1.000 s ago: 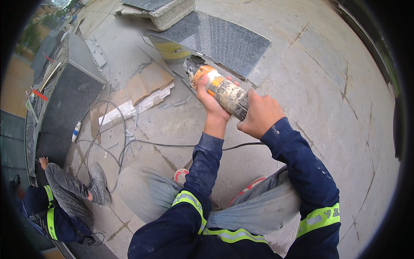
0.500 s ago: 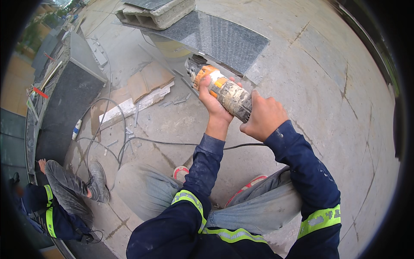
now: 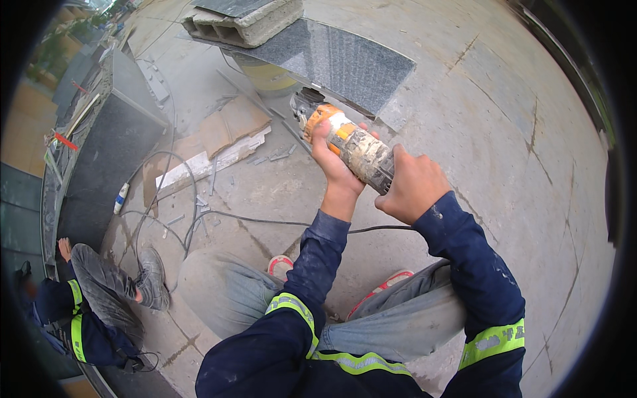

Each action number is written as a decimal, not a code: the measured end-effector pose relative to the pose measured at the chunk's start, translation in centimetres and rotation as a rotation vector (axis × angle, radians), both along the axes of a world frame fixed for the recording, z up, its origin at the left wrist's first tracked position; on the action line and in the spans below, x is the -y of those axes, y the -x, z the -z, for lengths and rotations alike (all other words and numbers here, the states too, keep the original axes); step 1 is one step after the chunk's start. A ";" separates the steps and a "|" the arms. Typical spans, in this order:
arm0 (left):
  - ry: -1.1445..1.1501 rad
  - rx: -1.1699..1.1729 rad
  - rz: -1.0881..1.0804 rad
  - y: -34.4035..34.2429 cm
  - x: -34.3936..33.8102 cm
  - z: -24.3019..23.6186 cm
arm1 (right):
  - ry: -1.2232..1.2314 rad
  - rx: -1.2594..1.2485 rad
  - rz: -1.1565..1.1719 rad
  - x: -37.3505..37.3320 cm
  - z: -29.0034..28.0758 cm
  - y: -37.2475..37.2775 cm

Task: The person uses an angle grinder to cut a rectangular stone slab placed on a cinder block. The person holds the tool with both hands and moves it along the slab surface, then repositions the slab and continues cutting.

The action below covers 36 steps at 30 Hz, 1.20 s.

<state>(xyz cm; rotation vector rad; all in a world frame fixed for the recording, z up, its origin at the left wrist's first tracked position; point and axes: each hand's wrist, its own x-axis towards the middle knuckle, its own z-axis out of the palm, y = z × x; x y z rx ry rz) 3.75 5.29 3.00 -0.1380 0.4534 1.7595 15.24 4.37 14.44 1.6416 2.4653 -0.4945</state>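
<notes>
An angle grinder (image 3: 361,148), orange and black with whitish tape or crust on its body, is held up in both hands. My left hand (image 3: 337,159) wraps round its middle near the orange part, thumb on top. Around the rear end my right hand (image 3: 419,182) is closed. The grinder's head points up and left, close to the edge of a polished grey stone slab (image 3: 352,63). A dark cable (image 3: 265,219) runs across the floor and passes behind my left forearm toward the right.
A concrete block (image 3: 249,23) rests on the slab, above a bucket (image 3: 265,71). Cardboard (image 3: 232,126), a white foam strip (image 3: 192,169) and stone offcuts lie on the floor. At left, a co-worker (image 3: 93,312) sits beside upright dark slabs (image 3: 99,159). A white-and-blue tube (image 3: 121,198) lies near them.
Both hands and the grinder have shifted slightly right and down in the picture. My grip looks the same.
</notes>
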 end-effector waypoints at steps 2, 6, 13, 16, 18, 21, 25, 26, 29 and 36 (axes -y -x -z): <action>-0.005 -0.008 -0.002 -0.1 0.1 -0.1 | 0.001 0.001 -0.001 0.0 -0.1 -0.1; -0.027 0.036 -0.003 -0.3 0.3 -0.3 | -0.016 -0.013 0.008 0.2 -0.1 -0.2; -0.034 0.037 -0.012 -0.1 0.1 -0.5 | -0.040 -0.032 0.015 0.2 -0.3 0.0; -0.034 0.028 -0.015 -0.1 0.1 -0.3 | -0.043 -0.028 0.028 0.1 -0.3 0.0; -0.027 0.026 -0.020 0.4 -0.2 -0.1 | -0.038 -0.026 0.026 -0.3 -0.1 0.5; -0.013 0.012 -0.013 0.6 -0.4 0.1 | -0.034 -0.034 0.015 -0.6 0.3 0.5; 0.001 -0.006 0.001 1.0 -0.7 0.5 | -0.048 -0.033 0.007 -0.9 1.0 0.8; 0.000 -0.015 -0.002 1.1 -0.7 0.6 | -0.055 -0.029 0.007 -0.9 1.0 0.9; -0.001 -0.028 -0.003 1.2 -0.9 0.8 | -0.034 -0.022 0.012 -1.2 1.2 1.1; 0.015 -0.018 -0.008 1.8 -1.5 1.6 | -0.058 -0.028 0.007 -1.6 2.1 1.5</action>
